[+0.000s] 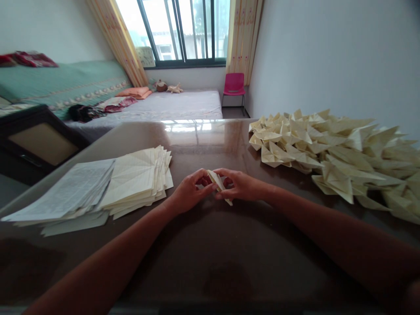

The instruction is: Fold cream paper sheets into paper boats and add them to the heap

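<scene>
A small folded piece of cream paper [218, 183] is held between both hands just above the glossy brown table [210, 245]. My left hand [189, 191] pinches its left side with curled fingers. My right hand [239, 184] grips its right side, fingers closed around the fold. Left of my hands lies a stack of pre-creased cream sheets [138, 179], partly overlapping printed paper sheets [72, 188]. To the right sits a big heap of finished folded paper shapes [334, 153].
A bed with a grey cover [177, 105] and clothes stands beyond the table's far edge. A pink chair [233, 85] is by the window. A dark cabinet [36, 140] is at the left. A white wall runs along the right.
</scene>
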The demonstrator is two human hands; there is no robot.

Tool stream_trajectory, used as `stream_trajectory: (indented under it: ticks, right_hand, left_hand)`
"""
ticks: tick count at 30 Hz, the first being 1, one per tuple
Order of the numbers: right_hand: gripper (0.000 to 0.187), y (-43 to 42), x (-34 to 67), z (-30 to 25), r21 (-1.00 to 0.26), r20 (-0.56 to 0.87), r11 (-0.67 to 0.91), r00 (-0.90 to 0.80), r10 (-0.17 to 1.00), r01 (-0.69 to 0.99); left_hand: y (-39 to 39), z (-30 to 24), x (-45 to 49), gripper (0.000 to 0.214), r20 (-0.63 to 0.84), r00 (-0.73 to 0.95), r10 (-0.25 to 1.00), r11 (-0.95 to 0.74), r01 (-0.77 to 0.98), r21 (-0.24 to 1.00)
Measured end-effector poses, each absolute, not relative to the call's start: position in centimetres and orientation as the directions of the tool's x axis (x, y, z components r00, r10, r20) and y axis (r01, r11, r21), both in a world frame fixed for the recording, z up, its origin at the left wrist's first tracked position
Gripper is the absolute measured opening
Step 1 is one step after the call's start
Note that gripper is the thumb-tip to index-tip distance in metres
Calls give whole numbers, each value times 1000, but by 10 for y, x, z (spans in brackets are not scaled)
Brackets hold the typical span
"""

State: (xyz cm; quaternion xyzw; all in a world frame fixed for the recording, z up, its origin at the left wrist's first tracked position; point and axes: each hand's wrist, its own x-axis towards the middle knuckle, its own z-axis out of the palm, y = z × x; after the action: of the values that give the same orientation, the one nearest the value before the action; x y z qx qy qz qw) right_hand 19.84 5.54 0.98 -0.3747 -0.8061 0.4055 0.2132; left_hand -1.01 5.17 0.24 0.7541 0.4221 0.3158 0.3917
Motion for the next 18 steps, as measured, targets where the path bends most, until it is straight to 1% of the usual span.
stream_trajectory:
  ticks: [3,5,7,10,12,14,16,18]
  right_hand:
    - [60,56,199,8,-881,11,326,-674,739,343]
    - [55,55,196,7,-875,37,345,-663,748,341]
    - [53,52,192,6,-804,88,421,-616,783,420]
    - [50,44,184,8,-599,200,537,-538,819,594]
    - [45,39,181,11,-447,273,569,-500,822,691]
    - [43,35,180,13,-344,302,562,-479,824,752]
    - [41,34,180,14,-317,291,557,-480,827,768]
    - [37,35,180,13,-335,278,578,-508,816,744]
  left_hand:
    - [49,3,-10,25,166,466,869,-375,399,837]
    - [46,3,-8,23,191,456,869,-408,443,798]
    - [42,2,-4,26,228,421,878,-439,517,734]
    - [35,-1,4,32,273,381,883,-463,619,634]
    - [32,-2,9,33,279,365,888,-459,663,591]
    - [30,-2,12,34,271,356,894,-447,702,554]
    - [28,0,13,35,266,359,894,-447,729,519]
    - [28,1,13,36,267,367,891,-453,734,506]
